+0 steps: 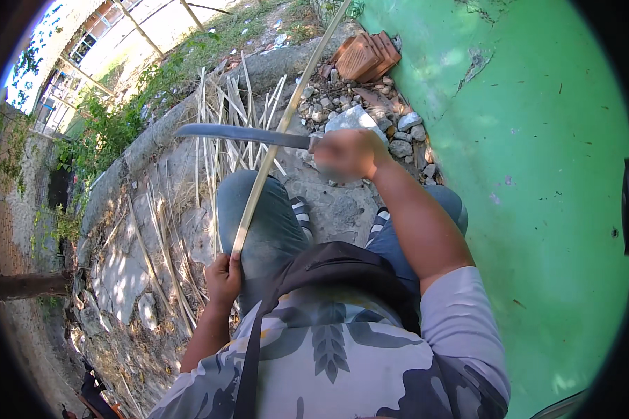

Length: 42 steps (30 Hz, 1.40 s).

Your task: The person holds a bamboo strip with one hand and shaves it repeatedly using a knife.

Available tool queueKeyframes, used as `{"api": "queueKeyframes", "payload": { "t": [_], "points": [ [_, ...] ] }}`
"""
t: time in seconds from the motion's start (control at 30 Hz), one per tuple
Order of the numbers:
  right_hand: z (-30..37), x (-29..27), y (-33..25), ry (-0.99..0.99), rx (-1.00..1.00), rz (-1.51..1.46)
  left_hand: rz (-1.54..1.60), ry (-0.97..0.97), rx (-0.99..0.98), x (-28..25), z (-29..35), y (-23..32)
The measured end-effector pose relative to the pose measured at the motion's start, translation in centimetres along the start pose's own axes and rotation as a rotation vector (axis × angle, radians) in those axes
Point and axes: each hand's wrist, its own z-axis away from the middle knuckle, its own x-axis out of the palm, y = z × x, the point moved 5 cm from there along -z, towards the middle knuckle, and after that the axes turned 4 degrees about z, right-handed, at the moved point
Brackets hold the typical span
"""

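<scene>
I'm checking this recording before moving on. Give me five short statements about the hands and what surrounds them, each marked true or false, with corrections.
1. The right hand grips a knife. True.
2. The left hand is empty. False: it holds the lower end of a long pale strip.
3. In this view, the knife crosses the long pale strip. True.
4. The stacked tiles are green. False: they are reddish-brown and lie by the rubble.
5. More loose strips lie on the ground to the left of the rubble. True.
</scene>
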Motion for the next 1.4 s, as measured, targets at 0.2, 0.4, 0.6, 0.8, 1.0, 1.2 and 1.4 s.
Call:
{"api": "queueKeyframes", "payload": {
  "t": [0.2,0.4,0.6,0.8,1.0,1.2,1.4],
  "points": [
    [0.7,0.7,3.2,0.078,0.324,-0.062,-0.007,-0.056,-0.045,-0.2,-0.4,0.5],
    [-0.4,-1.3,-2.1,0.005,0.055,-0.086,0.049,-0.081,-0.011,0.1,0.0,-0.2],
    [-0.7,-0.5,-0.2,-0.052,0.137,-0.033,0.139,-0.040,-0.025,-0.5,0.7,-0.1],
    [0.4,-1.3,0.8,0.004,0.348,-0.058,0.072,-0.061,-0.040,-1.3,0.9,1.2],
    [-0.3,-3.7,-4.8,0.014,0.043,-0.027,0.113,-0.022,-0.032,-1.0,1.5,-0.3],
    [-0.6,-2.8,-2.1,-0.062,0.082,0.044,0.123,0.014,0.023,-1.3,1.8,1.0],
    [-0.1,-3.3,-0.2,0.036,0.440,-0.031,0.048,-0.032,-0.010,-2.0,2.1,1.4]
  ]
}}
